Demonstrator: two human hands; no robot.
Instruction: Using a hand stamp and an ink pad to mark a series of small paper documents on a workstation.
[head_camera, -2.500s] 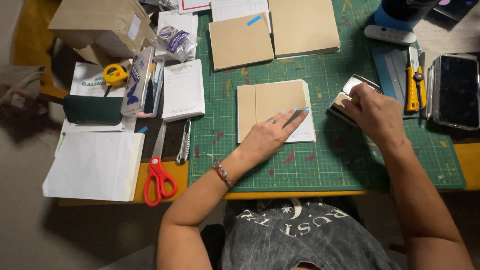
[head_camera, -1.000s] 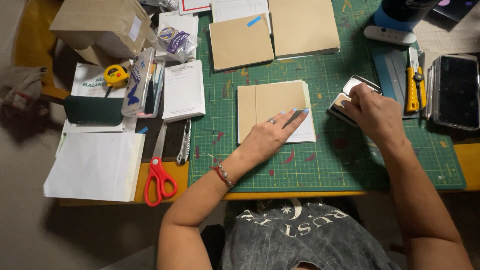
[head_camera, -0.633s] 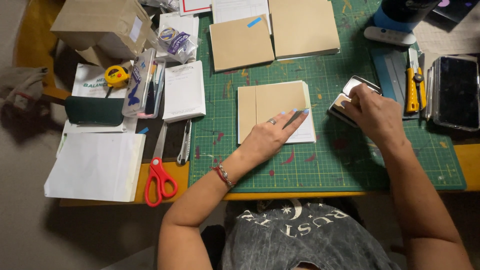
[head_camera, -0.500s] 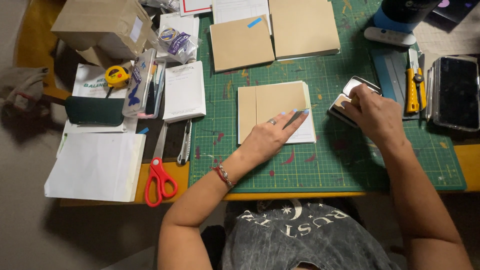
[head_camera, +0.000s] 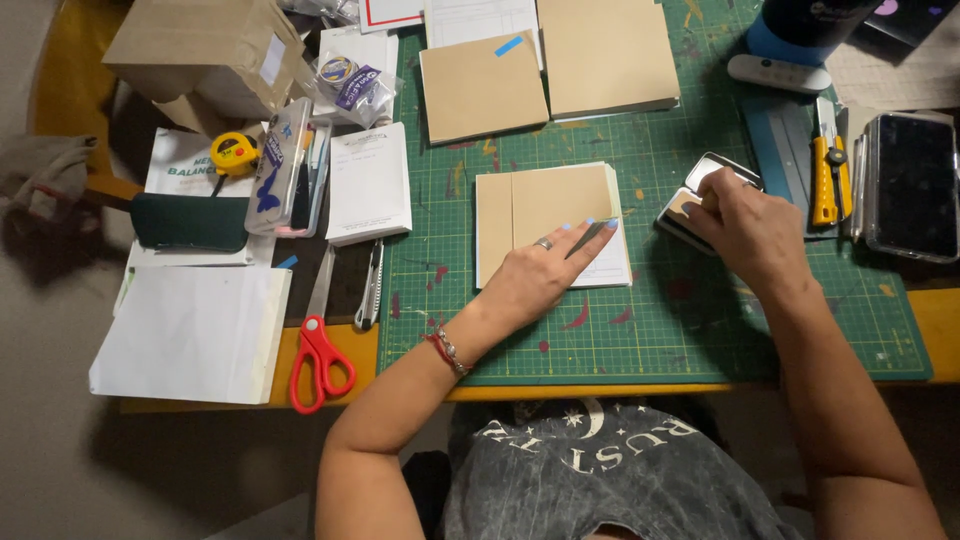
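Reaching right hand (head_camera: 745, 225) into open tin (head_camera: 705, 195) | grip unclear | left hand (head_camera: 545, 275) flat on card (head_camera: 545, 215)

A big brown cardboard box (head_camera: 205, 52) with a white label (head_camera: 270, 60) sits at the top left. Beside it lies a small clear plastic bag (head_camera: 347, 80) with a purple label. A black phone with a dark screen (head_camera: 915, 185) lies at the right edge.
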